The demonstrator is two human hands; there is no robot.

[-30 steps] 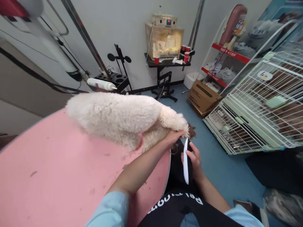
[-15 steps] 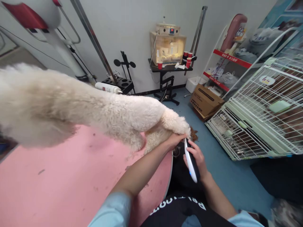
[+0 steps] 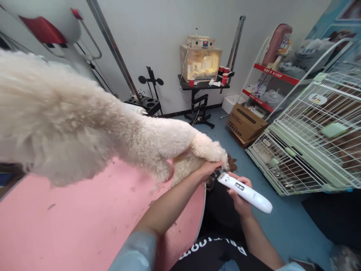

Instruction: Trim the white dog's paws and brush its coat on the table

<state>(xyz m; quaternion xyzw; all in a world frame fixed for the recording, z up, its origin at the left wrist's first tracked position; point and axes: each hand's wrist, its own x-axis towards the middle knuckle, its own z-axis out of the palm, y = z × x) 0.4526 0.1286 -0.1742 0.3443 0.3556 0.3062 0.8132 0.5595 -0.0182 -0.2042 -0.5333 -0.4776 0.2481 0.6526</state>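
Clipper now swung flat in right hand, left hand apparently still gripping dog

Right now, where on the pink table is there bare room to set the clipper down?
The pink table lies bare between the dog and the left forearm, apart from hair bits. It is crowded at the table's right edge, where the left hand grips the paw and the right hand holds the clipper.

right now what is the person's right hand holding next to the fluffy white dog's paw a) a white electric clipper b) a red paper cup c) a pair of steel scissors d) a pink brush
a: the right hand grips a white electric clipper, its head pointing at the fluffy white dog's paw, which the left hand holds at the pink table edge.
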